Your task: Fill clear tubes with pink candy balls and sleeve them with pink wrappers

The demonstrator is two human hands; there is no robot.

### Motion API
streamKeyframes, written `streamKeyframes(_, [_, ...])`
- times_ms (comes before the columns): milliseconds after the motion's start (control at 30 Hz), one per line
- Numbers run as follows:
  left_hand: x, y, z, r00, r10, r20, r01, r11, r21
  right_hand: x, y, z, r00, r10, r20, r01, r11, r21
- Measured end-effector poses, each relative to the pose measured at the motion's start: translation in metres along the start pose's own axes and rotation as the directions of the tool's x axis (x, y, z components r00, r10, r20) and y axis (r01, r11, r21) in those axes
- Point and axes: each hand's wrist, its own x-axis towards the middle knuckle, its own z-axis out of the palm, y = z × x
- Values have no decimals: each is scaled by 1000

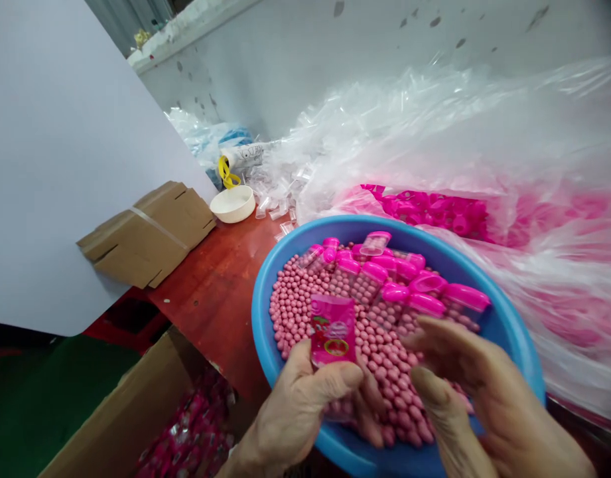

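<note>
My left hand (305, 411) is shut on a small pink labelled packet (334, 330) with a fruit picture, holding it upright over a blue plastic basin (272, 318). The basin is heaped with pink round candies (379, 355). Several clear containers with bright pink caps (369, 275) lie on the candies at the far side. My right hand (479, 392) hangs just above the near rim of the basin, its fingers and thumb apart. It holds nothing that I can see.
A large clear plastic bag (434, 133) with pink caps (434, 212) fills the right. A white bowl (231, 203) and loose clear containers (275, 206) stand on the red tabletop (210, 305). Flattened cardboard (148, 232) rests against a white board (71, 166). Below left, an open carton (136, 405) holds pink packets.
</note>
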Motion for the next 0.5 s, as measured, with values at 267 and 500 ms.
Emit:
streamKeyframes(267, [3,-5,0,993,-99,71,100,995,-7,22,-30,23,975,61,214,-158,869,469])
streamKeyframes(500, [5,2,1,985,-119,127,120,993,5,12,-27,27,991,102,85,-124,943,310])
